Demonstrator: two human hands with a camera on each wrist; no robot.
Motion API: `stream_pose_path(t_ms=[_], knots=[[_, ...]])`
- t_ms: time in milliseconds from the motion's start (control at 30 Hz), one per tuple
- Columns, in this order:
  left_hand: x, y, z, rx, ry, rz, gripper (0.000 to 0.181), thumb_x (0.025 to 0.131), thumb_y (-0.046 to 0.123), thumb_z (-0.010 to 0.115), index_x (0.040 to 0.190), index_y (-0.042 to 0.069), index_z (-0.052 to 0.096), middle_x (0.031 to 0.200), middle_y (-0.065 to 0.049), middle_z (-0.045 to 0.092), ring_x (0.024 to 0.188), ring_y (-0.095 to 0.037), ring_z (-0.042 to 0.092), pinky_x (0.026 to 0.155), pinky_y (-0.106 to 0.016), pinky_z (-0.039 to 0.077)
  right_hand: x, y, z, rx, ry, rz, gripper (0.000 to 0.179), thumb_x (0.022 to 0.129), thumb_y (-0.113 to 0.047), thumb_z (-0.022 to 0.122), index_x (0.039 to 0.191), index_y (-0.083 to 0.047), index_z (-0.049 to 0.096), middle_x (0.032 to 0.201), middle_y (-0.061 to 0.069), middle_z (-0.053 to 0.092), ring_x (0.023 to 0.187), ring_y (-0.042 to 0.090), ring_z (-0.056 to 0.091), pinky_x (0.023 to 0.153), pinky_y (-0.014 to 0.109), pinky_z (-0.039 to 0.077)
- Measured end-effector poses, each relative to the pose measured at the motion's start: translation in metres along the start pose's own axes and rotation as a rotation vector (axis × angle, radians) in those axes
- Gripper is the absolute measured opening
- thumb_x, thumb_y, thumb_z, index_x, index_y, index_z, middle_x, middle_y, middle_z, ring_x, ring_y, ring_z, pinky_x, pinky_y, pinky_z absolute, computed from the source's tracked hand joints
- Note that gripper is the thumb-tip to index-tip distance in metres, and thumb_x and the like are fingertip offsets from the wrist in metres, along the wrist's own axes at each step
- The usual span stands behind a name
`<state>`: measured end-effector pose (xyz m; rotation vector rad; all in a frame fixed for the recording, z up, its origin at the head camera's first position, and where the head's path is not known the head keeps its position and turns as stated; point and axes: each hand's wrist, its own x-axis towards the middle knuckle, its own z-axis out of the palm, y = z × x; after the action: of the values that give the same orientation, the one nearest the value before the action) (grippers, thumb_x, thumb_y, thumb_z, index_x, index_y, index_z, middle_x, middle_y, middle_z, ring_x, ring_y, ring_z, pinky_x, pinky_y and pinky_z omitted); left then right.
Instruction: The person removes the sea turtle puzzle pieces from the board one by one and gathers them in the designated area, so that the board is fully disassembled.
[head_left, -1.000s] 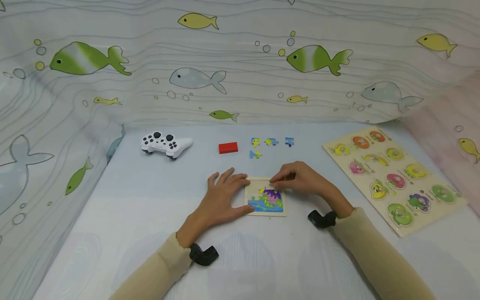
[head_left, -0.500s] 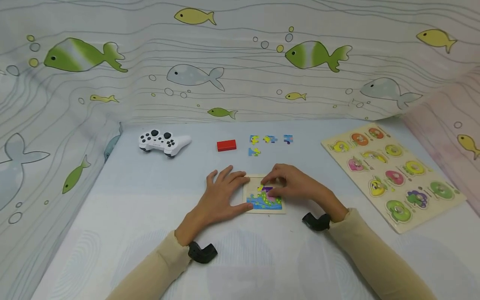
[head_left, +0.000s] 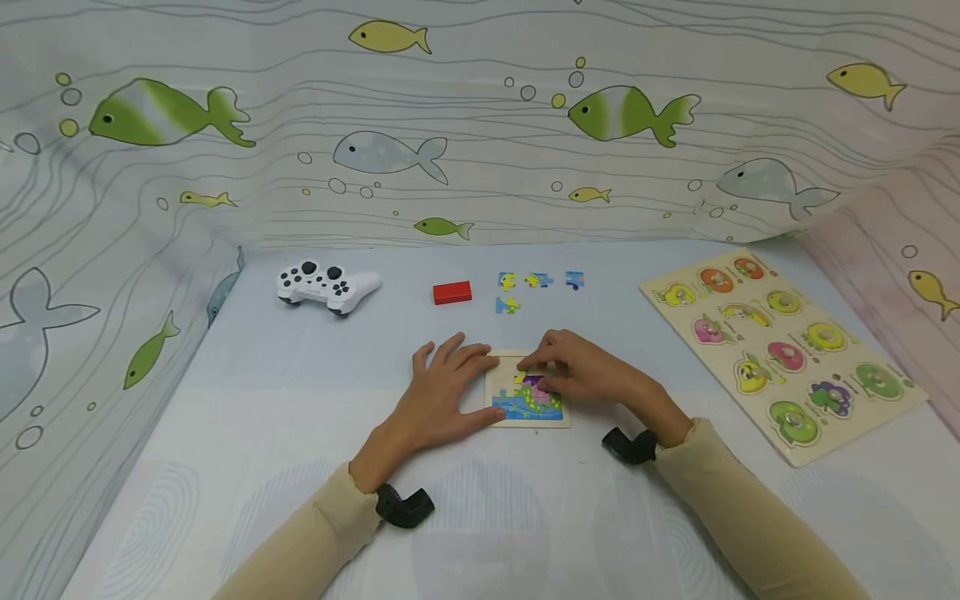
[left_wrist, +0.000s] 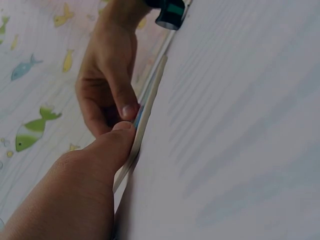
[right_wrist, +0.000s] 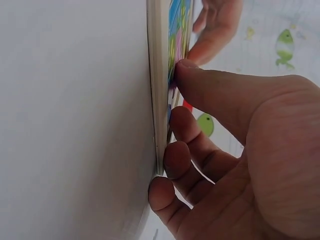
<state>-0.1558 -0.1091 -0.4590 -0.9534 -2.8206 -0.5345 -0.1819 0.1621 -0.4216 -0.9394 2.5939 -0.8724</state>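
A small wooden jigsaw tray (head_left: 536, 423) lies flat on the table, partly filled with blue, green, pink and purple pieces. My left hand (head_left: 435, 400) spreads along its left side, with straight fingertips at the upper corner and the thumb on the lower left rim. Over the upper right part is my right hand (head_left: 588, 367). Its bent index finger and thumb hold a purple-and-yellow puzzle piece (head_left: 533, 379) between them, mostly covered by the fingers. In the right wrist view, the thumb (right_wrist: 210, 85) touches the picture side and other fingertips lie along the tray's edge.
Several loose puzzle pieces (head_left: 538, 280) lie behind the tray. A red block (head_left: 452, 292) and a white game controller (head_left: 326, 286) stand farther left. At the right lies a wooden fruit puzzle board (head_left: 783, 358). A fish-patterned cloth (head_left: 495, 108) hangs behind.
My right hand has moved left and slightly down over the tray, its thumb now lower on the picture. The left hand stays at the tray's left side.
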Motion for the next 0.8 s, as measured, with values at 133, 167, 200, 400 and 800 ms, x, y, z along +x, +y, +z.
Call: stream_pose_path(t_ms=[133,167,200,400,800], knots=[[-0.0004,0.0005,-0.0009,-0.021,-0.001,0.012,0.065,0.088,0.063,0.066,0.142,0.027,0.057,0.156,0.000,0.048,0.152,-0.037,0.031,0.115,-0.068,0.018,-0.0004,0.0006,0.0004,0.006,0.008,-0.002,0.032,0.093,-0.010,0.073,0.123,-0.016,0.075,0.104,0.001,0.064,0.089,0.015,0.050,0.076,0.027,0.042],[-0.0007,0.0006,-0.0012,-0.032,-0.002,0.021,0.063,0.088,0.062,0.066,0.140,0.028,0.058,0.158,0.000,0.047,0.152,-0.037,0.031,0.115,-0.068,0.018,-0.0004,0.0008,0.0006,0.006,0.010,-0.002,0.031,0.093,-0.010,0.073,0.123,-0.016,0.075,0.104,0.001,0.064,0.089,0.015,0.050,0.076,0.027,0.042],[-0.0010,0.0007,-0.0015,-0.044,-0.003,0.033,0.060,0.088,0.061,0.066,0.138,0.030,0.059,0.159,-0.001,0.046,0.153,-0.037,0.031,0.115,-0.068,0.018,-0.0007,0.0008,0.0006,0.007,0.012,-0.003,0.031,0.093,-0.009,0.073,0.123,-0.016,0.075,0.104,0.001,0.064,0.089,0.016,0.050,0.076,0.027,0.042],[-0.0033,-0.0006,-0.0046,-0.122,-0.033,0.151,0.039,0.088,0.055,0.067,0.124,0.037,0.067,0.162,-0.009,0.043,0.153,-0.039,0.030,0.115,-0.069,0.019,-0.0016,-0.0022,-0.0009,0.015,0.015,0.000,0.031,0.093,-0.009,0.072,0.122,-0.016,0.075,0.105,0.002,0.064,0.091,0.016,0.051,0.078,0.028,0.043],[-0.0046,-0.0043,-0.0063,-0.159,-0.063,0.218,0.037,0.090,0.049,0.065,0.125,0.039,0.071,0.163,-0.013,0.039,0.154,-0.038,0.029,0.116,-0.069,0.017,-0.0016,-0.0009,-0.0007,0.035,0.016,-0.006,0.031,0.092,-0.008,0.073,0.121,-0.016,0.076,0.104,0.002,0.064,0.089,0.016,0.051,0.077,0.028,0.043]])
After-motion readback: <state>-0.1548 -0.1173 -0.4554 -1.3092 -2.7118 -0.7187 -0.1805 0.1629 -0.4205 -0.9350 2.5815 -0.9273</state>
